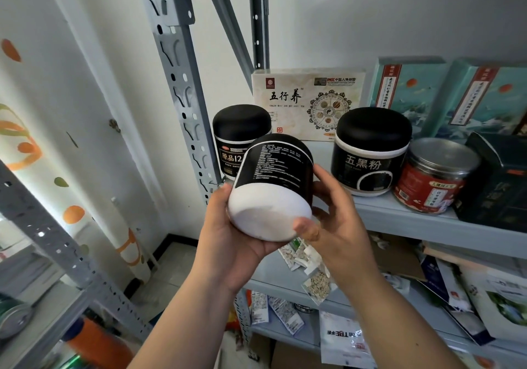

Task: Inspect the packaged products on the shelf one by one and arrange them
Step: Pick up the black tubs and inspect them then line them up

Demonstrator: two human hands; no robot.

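left hand (228,237) grip cups white base of black jar (273,180), jar tilted, back label up, held off front of shelf (399,219); right hand (336,220) grip wraps jar's right side, thumb on base; 五黑粉 jar (370,155) upright on shelf

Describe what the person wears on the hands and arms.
The left hand and the right hand are both bare: no gloves, rings, watch or bracelet in view. No sleeve shows on either arm, right down to the bottom edge of the picture.
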